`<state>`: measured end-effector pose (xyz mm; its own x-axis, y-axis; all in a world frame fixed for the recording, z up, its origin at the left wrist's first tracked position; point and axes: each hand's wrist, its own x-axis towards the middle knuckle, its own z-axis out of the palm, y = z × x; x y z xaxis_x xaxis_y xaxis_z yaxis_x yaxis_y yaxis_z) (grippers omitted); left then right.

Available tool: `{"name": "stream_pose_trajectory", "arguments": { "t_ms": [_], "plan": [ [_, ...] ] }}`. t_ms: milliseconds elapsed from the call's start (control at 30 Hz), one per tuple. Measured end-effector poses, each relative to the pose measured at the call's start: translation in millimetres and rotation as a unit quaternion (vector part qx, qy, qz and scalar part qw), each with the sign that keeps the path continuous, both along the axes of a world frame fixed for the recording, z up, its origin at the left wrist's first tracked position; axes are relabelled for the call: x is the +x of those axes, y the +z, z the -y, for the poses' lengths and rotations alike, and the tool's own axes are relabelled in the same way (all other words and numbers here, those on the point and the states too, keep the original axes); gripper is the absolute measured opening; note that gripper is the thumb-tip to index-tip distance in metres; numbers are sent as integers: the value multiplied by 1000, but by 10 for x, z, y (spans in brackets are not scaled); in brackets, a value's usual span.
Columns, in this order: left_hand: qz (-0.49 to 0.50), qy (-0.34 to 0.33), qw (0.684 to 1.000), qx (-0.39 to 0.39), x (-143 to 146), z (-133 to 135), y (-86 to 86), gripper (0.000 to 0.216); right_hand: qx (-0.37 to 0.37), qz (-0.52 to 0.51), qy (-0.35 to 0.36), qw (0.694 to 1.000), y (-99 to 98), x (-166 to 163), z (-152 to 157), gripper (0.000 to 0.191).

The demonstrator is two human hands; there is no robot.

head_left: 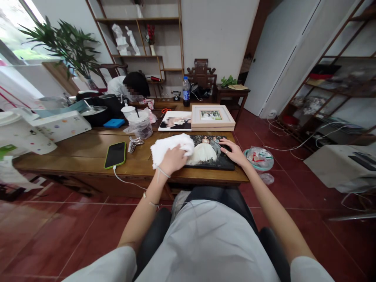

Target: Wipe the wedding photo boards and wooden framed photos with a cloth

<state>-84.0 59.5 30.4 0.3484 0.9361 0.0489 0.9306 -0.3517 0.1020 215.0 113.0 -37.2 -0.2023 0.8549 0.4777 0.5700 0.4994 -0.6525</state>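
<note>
A brown wooden table (88,150) is stretching across the middle of the frame. Behind it, another person (116,85) is bending low at the upper left. A dark-edged photo panel (204,156) is lying flat on the table, right of the frame's centre, showing two figures, one in a wide white gown. Beyond it, a pale-framed picture (213,116) is resting. A white cloth (173,142) is covering the panel's left part. The left hand (174,158) is gripping the cloth with curled fingers; the right hand (233,152) is lying open, fingers spread, on the panel's right end. A green-edged phone (115,155) is lying at centre left.
</note>
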Motion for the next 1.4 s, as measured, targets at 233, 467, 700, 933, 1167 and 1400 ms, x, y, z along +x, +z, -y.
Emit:
{"name": "stream_pose_trajectory", "arguments": {
  "t_ms": [233, 467, 700, 933, 1167, 1400],
  "plan": [
    [67, -5, 998, -4, -487, -401, -88, 33, 9, 10, -1, 1000, -4, 7, -8, 27],
    [58, 7, 998, 27, -350, -414, -219, 25, 8, 9, -4, 1000, 14, 6, -11, 26],
    [54, -108, 992, 33, 240, -58, -181, 31, 3, 0, -3, 1000, 8, 15, -8, 25],
    [73, -285, 956, 5, 547, 261, -93, 34, -2, 11, 12, 1000, 12, 43, -21, 30],
    [108, -245, 963, 20, 418, 17, -194, 25, -2, 7, 1, 1000, 3, 30, -13, 26],
    [107, -62, 988, 93, 25, -362, -298, 29, -1, -1, 5, 1000, 1, 27, 0, 26]
  ]
}}
